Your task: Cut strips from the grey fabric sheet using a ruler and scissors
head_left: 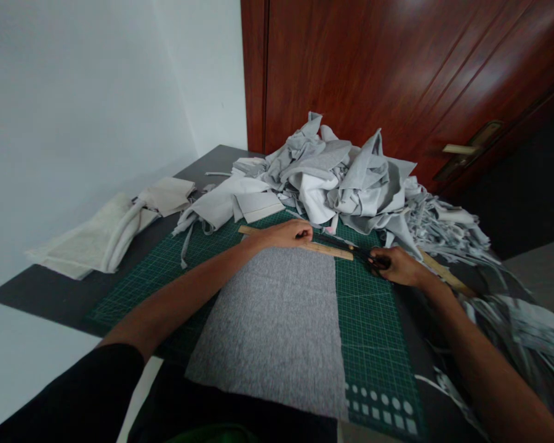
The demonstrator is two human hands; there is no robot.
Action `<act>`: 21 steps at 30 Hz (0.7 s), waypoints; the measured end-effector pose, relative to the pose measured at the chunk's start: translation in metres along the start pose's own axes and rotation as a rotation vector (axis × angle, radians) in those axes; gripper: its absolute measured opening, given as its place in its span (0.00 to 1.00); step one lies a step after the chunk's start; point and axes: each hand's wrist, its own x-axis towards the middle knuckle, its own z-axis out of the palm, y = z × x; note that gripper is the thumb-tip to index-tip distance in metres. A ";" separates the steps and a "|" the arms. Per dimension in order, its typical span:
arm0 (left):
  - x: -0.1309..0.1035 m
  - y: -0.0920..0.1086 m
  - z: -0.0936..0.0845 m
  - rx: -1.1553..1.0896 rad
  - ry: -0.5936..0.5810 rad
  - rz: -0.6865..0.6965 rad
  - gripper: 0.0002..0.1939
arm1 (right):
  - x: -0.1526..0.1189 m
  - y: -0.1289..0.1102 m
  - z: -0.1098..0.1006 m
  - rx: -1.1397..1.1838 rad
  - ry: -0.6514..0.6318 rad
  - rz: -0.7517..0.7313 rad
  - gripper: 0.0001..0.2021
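A piece of grey fabric [277, 314] lies flat on the green cutting mat [369, 332], its near edge reaching my body. Across its far edge rests a wooden ruler [330, 250]. My left hand [287, 234] is over the ruler with its fingers pinched together; what they grip, if anything, is too small to tell. In my right hand [399, 266] is a pair of black scissors [364, 253], fingers in the handles. The blades point left toward my left hand, along the far side of the ruler. I cannot tell whether they touch fabric.
Behind the mat a large heap of grey and white fabric scraps [332, 172] leans near a wooden door [373, 67]. Folded off-white cloth [96, 240] lies at the left by the wall. Thin fabric strips [447, 227] pile up at the right, beside another wooden strip [447, 275].
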 end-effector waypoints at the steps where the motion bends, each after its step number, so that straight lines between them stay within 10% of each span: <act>1: 0.002 -0.001 0.004 0.024 0.017 -0.020 0.09 | 0.000 0.001 -0.001 0.000 0.001 0.002 0.04; 21: 0.022 0.004 0.031 -0.018 0.170 -0.241 0.06 | -0.005 0.010 -0.008 0.043 -0.028 0.052 0.05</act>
